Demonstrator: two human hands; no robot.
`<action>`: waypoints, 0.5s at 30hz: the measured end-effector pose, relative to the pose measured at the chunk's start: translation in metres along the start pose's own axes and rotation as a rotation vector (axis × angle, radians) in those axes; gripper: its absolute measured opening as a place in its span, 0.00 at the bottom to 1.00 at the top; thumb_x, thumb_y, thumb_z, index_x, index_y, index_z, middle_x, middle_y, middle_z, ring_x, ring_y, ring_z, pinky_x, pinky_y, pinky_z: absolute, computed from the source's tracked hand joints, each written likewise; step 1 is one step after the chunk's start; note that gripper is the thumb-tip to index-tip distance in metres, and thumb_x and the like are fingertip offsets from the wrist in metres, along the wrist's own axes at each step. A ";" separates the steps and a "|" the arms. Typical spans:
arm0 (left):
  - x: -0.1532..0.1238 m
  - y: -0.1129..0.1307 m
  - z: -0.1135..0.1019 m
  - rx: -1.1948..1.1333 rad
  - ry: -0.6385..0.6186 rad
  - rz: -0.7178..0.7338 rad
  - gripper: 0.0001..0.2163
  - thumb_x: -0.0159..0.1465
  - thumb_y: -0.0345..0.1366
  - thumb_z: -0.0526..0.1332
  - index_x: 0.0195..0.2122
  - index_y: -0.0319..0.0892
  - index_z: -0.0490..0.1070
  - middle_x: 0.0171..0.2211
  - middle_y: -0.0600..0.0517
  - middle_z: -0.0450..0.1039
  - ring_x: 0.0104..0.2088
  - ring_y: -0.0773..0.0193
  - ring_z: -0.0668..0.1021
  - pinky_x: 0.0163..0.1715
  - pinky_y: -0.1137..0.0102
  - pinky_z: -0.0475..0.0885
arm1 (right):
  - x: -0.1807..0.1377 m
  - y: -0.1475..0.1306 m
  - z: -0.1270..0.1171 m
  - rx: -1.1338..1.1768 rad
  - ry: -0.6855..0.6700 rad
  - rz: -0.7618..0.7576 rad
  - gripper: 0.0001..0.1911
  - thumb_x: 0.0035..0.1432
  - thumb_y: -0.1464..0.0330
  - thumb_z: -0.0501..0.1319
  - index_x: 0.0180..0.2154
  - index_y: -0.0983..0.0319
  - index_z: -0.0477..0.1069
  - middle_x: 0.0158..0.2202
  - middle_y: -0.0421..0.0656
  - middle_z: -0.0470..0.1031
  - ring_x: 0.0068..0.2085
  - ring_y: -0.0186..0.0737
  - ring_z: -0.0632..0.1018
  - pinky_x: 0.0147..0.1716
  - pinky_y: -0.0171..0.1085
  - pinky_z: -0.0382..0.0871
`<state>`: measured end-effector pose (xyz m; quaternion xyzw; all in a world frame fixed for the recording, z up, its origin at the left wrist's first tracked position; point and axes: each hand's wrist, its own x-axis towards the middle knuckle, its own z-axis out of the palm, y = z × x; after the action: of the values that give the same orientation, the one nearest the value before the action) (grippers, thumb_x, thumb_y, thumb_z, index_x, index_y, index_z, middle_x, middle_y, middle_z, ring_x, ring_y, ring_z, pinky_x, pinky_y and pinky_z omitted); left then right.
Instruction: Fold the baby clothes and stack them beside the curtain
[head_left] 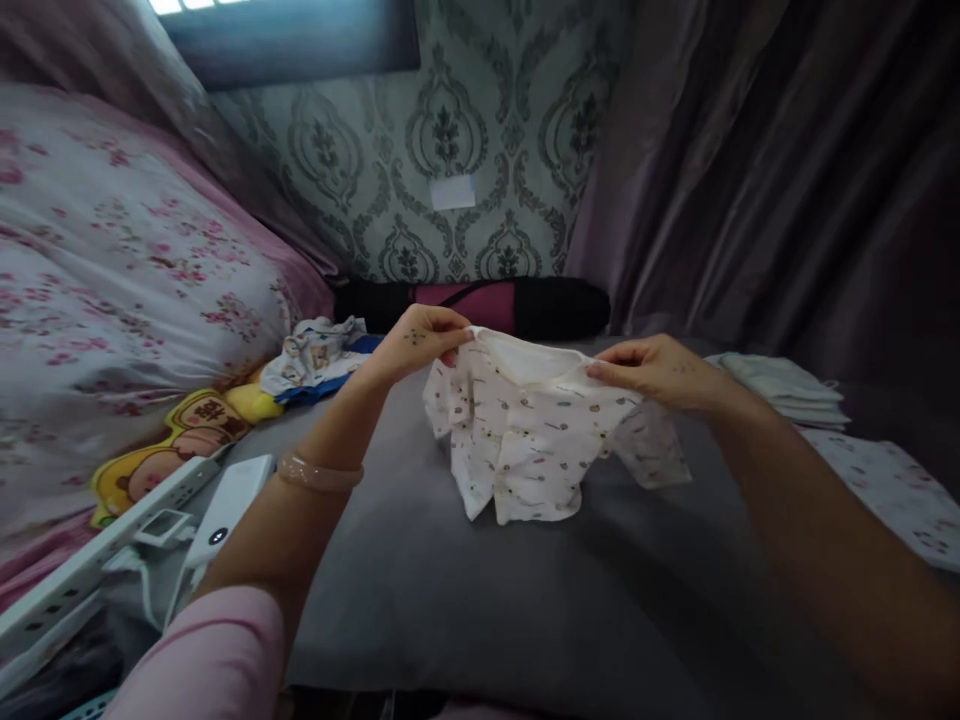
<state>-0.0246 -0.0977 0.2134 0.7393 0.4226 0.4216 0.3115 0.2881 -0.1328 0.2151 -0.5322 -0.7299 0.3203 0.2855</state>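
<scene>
A small white baby shirt with tiny printed motifs hangs above the grey bed surface. My left hand pinches its left shoulder near the collar. My right hand pinches the right shoulder. Both hands are closed on the fabric, and the shirt's lower hem rests on the grey cover. A pale bangle sits on my left wrist.
A floral pink pillow fills the left. A crumpled patterned garment and a yellow cartoon item lie beside it. A white device and a white rail are at lower left. Folded pale clothes lie right. A dark bolster lines the wall.
</scene>
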 end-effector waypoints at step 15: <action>0.067 0.045 -0.021 0.523 0.238 0.187 0.11 0.62 0.37 0.57 0.37 0.38 0.76 0.16 0.54 0.69 0.26 0.63 0.75 0.36 0.71 0.69 | 0.067 -0.028 -0.072 -0.286 0.462 -0.301 0.16 0.55 0.54 0.62 0.32 0.58 0.79 0.25 0.41 0.75 0.32 0.43 0.75 0.30 0.37 0.66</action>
<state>-0.0072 -0.0567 0.2837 0.7756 0.4804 0.4091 0.0186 0.3081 -0.0630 0.2874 -0.5117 -0.7539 0.0393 0.4103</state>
